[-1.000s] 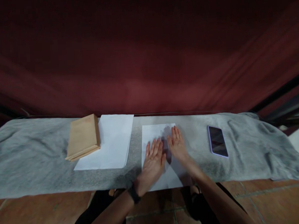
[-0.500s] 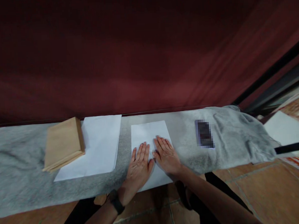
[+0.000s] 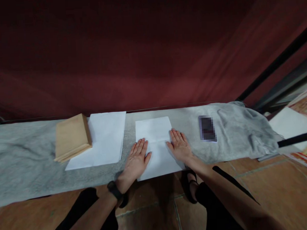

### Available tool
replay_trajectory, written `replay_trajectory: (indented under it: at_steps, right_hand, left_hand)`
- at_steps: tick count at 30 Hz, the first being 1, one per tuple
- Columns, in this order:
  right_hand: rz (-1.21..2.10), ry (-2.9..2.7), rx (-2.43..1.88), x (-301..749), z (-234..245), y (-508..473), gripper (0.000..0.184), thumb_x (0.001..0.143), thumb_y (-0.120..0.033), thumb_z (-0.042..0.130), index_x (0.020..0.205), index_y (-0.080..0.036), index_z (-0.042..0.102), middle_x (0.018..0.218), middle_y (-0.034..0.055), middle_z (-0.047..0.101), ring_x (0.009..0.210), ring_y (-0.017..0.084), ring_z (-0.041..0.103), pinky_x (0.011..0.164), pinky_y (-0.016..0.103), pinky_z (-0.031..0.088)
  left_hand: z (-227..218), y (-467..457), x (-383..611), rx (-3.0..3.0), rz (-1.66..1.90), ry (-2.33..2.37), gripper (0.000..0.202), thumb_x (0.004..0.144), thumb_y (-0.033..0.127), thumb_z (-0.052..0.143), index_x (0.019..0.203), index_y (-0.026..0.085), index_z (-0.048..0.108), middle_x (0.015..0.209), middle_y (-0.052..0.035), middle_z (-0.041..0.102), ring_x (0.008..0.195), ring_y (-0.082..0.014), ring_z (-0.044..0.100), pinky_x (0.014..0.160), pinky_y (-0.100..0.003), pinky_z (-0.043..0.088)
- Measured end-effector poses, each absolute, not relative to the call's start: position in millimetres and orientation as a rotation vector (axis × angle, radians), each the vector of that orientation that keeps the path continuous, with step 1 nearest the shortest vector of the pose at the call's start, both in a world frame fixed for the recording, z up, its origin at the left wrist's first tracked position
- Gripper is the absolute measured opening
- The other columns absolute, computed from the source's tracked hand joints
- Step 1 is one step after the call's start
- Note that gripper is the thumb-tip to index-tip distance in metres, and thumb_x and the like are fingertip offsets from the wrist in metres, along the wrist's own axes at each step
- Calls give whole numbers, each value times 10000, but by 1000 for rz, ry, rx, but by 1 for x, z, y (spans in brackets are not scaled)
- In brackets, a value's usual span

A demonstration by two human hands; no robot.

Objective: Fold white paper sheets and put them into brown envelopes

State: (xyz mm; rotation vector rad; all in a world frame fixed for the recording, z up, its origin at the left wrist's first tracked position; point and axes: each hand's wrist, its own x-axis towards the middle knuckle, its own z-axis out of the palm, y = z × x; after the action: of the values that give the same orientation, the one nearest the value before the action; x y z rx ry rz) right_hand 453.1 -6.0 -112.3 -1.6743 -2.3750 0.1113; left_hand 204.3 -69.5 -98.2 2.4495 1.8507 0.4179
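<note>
A white sheet of paper (image 3: 158, 154) lies flat in front of me, with a faint crease running across its middle. My left hand (image 3: 136, 158) rests open on its left edge, fingers stretched out and palm down. On the right edge of the sheet lies my right hand (image 3: 180, 145), also open and flat, thumb pointing inward. Both hands press or lie at about the level of the crease. A dark watch (image 3: 115, 190) is on my left wrist.
Grey cloth (image 3: 102, 177) covers the long narrow surface. To the left, a stack of brown envelopes (image 3: 71, 136) partly covers a pile of white paper (image 3: 108, 138). A dark phone-like object (image 3: 207, 128), blurred out, lies right. Behind hangs a dark red curtain (image 3: 146, 84).
My hands have moved apart, from the middle of the sheet out to its left and right edges. The crease between them now shows. The view has shifted slightly.
</note>
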Motion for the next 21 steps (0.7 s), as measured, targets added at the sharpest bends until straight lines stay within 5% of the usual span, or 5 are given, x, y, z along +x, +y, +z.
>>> replay_trajectory:
  at_steps: [8, 14, 21]
  right_hand:
    - [106, -2376, -1752, 451, -104, -7, 658, 1050, -451, 314, 1580, -60, 318, 1645, 146, 306, 1527, 297, 291, 1252, 474, 181]
    - [184, -2362, -1700, 437, -97, -12, 628, 1050, -399, 302, 1574, -54, 330, 1651, 152, 287, 1538, 282, 271, 1259, 470, 188]
    - [333, -2379, -1515, 423, -74, -7, 618, 1057, -423, 289, 1566, -81, 368, 1675, 129, 230, 1551, 278, 234, 1266, 454, 201]
  left_hand:
    - [-82, -115, 220, 2781, 193, 1360, 669, 1006, 496, 499, 1589, 236, 296, 1666, -92, 300, 1554, -254, 234, 1272, -548, 143]
    - [-82, -123, 221, 2829, 120, 1457, 656, 974, 134, 443, 1598, 232, 265, 1657, -79, 330, 1546, -201, 257, 1279, -493, 131]
    - [-74, -99, 235, 2937, 83, 1385, 664, 950, 31, 352, 1565, 280, 344, 1635, -51, 380, 1525, -190, 308, 1279, -492, 152]
